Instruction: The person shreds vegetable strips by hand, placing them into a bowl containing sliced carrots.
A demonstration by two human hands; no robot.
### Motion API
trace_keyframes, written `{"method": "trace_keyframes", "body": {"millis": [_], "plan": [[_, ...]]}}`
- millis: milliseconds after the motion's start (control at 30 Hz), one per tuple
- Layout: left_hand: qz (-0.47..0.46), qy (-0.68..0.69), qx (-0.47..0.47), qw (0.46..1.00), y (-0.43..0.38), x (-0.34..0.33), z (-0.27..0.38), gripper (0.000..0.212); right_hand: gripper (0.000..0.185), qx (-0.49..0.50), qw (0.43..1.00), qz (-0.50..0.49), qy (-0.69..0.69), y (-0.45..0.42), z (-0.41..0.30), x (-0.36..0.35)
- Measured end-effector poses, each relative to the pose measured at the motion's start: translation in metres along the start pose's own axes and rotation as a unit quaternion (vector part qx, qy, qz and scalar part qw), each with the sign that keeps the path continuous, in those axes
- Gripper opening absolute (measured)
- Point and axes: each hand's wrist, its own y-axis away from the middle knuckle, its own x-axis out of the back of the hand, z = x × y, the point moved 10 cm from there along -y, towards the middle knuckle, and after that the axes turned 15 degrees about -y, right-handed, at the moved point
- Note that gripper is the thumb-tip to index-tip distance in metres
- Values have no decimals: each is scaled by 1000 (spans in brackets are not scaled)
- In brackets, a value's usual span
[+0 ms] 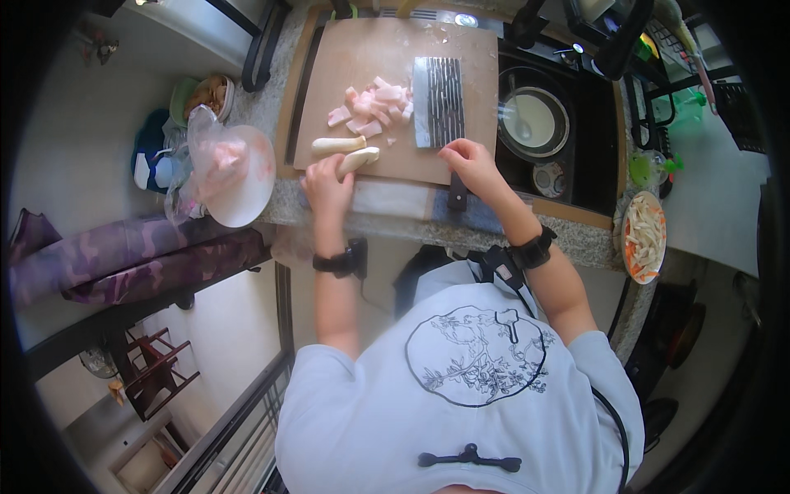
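My left hand grips a pale king oyster mushroom at the near edge of the wooden cutting board. A second mushroom lies just beyond it. Sliced pale pink meat, perhaps pork fat, is heaped in the middle of the board. To its right rests a cleaver, its blade flat and dark-patterned. The cleaver's black handle points toward me past the board's edge. Over the joint of blade and handle is my right hand, fingers curled together; whether it grasps the handle is hidden.
Right of the board, a black sink holds a pot of whitish liquid with a ladle. A plate of pale and orange strips stands at the counter's right. On the left are a white plate with bagged meat and a bowl.
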Motion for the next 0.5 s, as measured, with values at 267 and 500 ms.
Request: {"method": "trace_keyframes", "body": {"millis": [267, 500], "plan": [[-27, 192, -156, 969, -19, 41, 76, 27, 37, 26, 999, -10, -38, 9, -44, 16], [-110, 191, -479, 850, -30, 67, 248, 33, 33, -113, 974, -195, -38, 19, -32, 38]]}}
